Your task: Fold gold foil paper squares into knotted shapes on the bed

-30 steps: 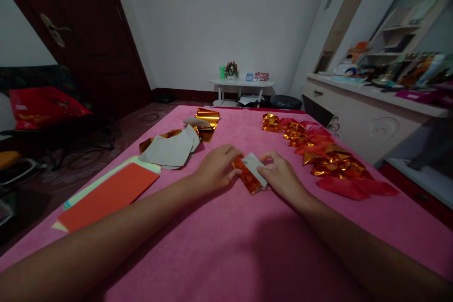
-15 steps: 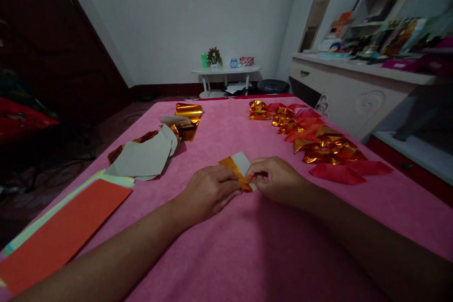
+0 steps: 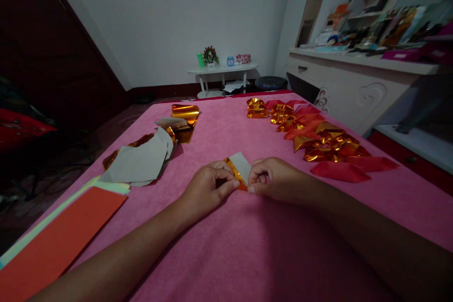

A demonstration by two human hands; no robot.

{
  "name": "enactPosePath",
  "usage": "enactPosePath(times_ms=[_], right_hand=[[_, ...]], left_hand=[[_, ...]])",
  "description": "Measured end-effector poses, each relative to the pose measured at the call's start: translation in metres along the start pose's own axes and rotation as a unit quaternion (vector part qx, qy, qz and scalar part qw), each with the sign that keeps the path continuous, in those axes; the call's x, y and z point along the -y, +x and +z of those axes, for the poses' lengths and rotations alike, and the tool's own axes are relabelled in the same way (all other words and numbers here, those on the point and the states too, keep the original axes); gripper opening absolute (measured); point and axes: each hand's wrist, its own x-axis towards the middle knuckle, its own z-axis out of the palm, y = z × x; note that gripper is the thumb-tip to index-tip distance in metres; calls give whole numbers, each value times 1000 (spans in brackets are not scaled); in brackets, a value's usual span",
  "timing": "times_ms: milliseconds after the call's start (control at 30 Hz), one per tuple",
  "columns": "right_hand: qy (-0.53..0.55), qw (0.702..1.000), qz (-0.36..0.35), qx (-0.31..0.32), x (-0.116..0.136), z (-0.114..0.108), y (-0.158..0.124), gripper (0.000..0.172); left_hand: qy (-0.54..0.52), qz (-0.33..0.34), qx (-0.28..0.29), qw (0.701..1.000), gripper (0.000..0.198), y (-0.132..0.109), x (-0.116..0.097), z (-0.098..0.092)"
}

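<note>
foil paper (image 3: 241, 164), folded, gold and grey sides showing, is pinched in the fingers (image 3: 257, 169) of the left hand (image 3: 208, 188) and right hand (image 3: 272, 177), above a pink tablecloth (image 3: 212, 255).

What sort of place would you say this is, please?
Probably a room in a home, perhaps a bedroom: there is a carved dresser on the right and, at the far end, a small white table with a plant on it.
</note>
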Motion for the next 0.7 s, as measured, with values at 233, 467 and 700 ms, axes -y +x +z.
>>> enactPosePath(times_ms=[233, 467, 700], right_hand=[[-74, 996, 32, -44, 8, 5, -1, 12], [-117, 989, 60, -74, 20, 6, -4, 10], [-50, 996, 47, -58, 11, 7, -2, 11]], left_hand=[[16, -34, -25, 999, 10, 2, 3, 2], [46, -32, -36, 998, 11, 4, 6, 6], [92, 4, -46, 995, 9, 2, 4, 8]])
